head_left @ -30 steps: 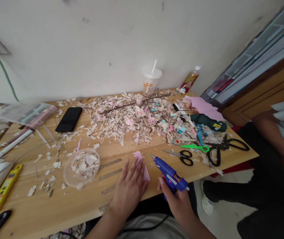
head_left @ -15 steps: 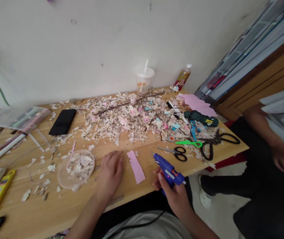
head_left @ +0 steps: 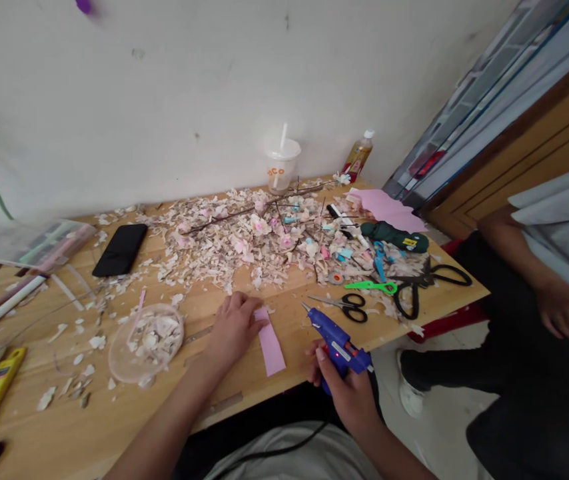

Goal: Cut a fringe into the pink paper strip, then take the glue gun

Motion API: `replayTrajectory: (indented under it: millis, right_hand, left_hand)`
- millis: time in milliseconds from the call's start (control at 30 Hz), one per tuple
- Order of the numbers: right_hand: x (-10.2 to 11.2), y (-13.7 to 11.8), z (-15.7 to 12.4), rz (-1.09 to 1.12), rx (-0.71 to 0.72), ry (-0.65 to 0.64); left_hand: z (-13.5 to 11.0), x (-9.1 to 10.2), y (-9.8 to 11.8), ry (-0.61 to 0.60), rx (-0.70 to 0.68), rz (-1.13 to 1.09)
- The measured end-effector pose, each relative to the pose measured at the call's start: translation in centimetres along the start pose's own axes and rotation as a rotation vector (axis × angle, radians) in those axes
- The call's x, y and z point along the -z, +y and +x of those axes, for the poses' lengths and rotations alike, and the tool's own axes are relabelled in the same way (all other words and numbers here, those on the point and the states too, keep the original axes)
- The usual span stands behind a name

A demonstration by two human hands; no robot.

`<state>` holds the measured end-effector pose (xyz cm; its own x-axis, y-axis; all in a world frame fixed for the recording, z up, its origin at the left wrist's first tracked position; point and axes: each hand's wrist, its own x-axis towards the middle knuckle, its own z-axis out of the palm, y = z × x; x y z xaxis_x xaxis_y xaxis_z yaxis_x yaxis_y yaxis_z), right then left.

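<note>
Pink paper, a narrow strip [head_left: 270,345], lies flat on the wooden counter [head_left: 114,413] near its front edge, its long axis running from far-left to near-right, the far end tucked against the left hand [head_left: 234,327]. That hand rests just left of the strip, its fingers [head_left: 253,312] curled loosely together and touching the strip's far end, pressing rather than pinching it as far as the view shows. To the right, a little apart from the strip, the right hand [head_left: 347,393] has its fingers wrapped firmly around the grip of a blue glue gun [head_left: 337,340], whose nozzle points far-left, toward the strip's far end (a small red light shows on the body). So the left hand is the nearer one and the gun tip stands off across a short gap of bare wood. Farther left sits a clear bowl of petal scraps [head_left: 146,340]; beyond the strip, black scissors [head_left: 349,307], green scissors [head_left: 372,287] and a wide litter of cut petals [head_left: 244,240]. Another person sits at far right.
</note>
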<state>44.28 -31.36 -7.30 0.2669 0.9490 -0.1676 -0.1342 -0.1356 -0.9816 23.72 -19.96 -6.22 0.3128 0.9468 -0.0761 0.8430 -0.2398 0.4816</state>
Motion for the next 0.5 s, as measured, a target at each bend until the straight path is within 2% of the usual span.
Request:
replayTrajectory:
  millis: [300,400,500]
  right_hand:
    - [0.5,0.2,0.3,-0.013,0.010,-0.009]
    - [0.7,-0.1,0.7,-0.006,0.002,0.007]
    - [1.3,-0.8,1.4,0.006,-0.011,0.017]
  left_hand:
    - [1.0,0.4,-0.6,-0.103,-0.101,-0.103]
    - [0.3,1.9,-0.4,-0.137,-0.165,-0.186]
    - [-1.8,4.4,-0.3,-0.201,-0.246,-0.296]
